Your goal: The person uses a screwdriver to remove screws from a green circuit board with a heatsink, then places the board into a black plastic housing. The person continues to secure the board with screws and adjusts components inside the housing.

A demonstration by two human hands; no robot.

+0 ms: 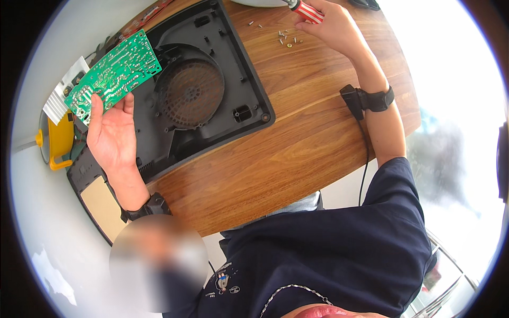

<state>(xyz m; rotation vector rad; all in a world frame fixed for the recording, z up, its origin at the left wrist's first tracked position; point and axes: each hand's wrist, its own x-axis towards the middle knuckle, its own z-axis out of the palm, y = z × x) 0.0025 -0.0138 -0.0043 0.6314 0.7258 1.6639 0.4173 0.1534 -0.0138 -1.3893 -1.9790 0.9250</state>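
My left hand (114, 132) grips a green circuit board (119, 71) by its lower edge, thumb in front and fingers behind. The board's soldered side shows, and a silvery ribbed heat sink (58, 98) sticks out at its left end. Behind the board lies a black plastic housing (246, 87) with a round grille (192, 93) in it. At the far right of the table, my right hand (336, 29) is closed round a screwdriver (309, 12) with a red-and-white striped handle. The picture's upper edge cuts off the screwdriver's tip.
Several small screws (286, 38) lie loose on the wooden table (297, 100), left of my right hand. A yellow round-bodied object (62, 139) stands at the left, near a dark part with a tan panel (103, 206). A cable (366, 159) hangs from my right wrist strap (375, 99).
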